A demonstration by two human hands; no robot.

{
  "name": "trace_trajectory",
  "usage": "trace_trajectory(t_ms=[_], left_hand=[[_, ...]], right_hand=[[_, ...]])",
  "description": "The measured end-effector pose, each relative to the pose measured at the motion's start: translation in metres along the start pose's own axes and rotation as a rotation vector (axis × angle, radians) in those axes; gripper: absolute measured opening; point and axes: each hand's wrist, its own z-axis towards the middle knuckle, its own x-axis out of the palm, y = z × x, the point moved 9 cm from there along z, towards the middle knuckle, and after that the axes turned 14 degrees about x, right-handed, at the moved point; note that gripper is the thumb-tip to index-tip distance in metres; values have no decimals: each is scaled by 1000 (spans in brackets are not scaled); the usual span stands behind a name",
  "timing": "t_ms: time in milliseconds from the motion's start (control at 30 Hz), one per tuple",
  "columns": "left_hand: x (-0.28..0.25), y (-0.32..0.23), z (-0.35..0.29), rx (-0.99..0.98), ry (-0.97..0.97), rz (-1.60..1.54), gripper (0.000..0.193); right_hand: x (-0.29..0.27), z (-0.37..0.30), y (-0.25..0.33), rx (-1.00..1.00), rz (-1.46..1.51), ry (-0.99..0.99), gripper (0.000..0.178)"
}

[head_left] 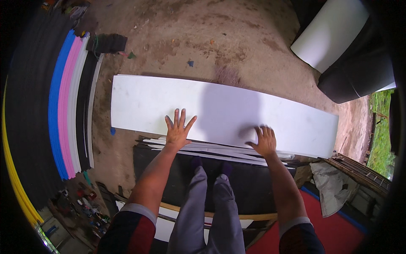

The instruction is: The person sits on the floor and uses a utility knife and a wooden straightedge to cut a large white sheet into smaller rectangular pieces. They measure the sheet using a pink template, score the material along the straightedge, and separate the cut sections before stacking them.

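Note:
A long white sheet lies across the dirt floor in front of me, and what looks like another layer shows at its far left edge. My left hand rests near the sheet's close edge with its fingers spread. Farther right, my right hand is over the same edge, its fingers stretched out and slightly blurred; I cannot tell whether it touches the sheet. Neither hand holds anything. Narrow white and black strips lie along the near side of the sheet, by my feet.
Tall stacks of blue sheets, pink sheets, white and black ones stand at left. A white roll and a black roll are at the far right. A black mat is under my feet; a white sack lies right.

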Motion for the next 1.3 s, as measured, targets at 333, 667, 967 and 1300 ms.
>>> trace_trajectory(t_ms=[333, 667, 967, 1300], left_hand=[[33, -20, 15, -136, 47, -87, 129], [12, -20, 4, -64, -130, -114, 121], [22, -21, 7, -115, -96, -127, 127], [25, -19, 8, -119, 12, -434, 142]], right_hand=[[-43, 190, 88, 163, 142, 141, 89], [-42, 175, 85, 202, 274, 39, 71], [-37, 170, 91, 239, 17, 49, 77], [42, 14, 215, 65, 140, -13, 81]])
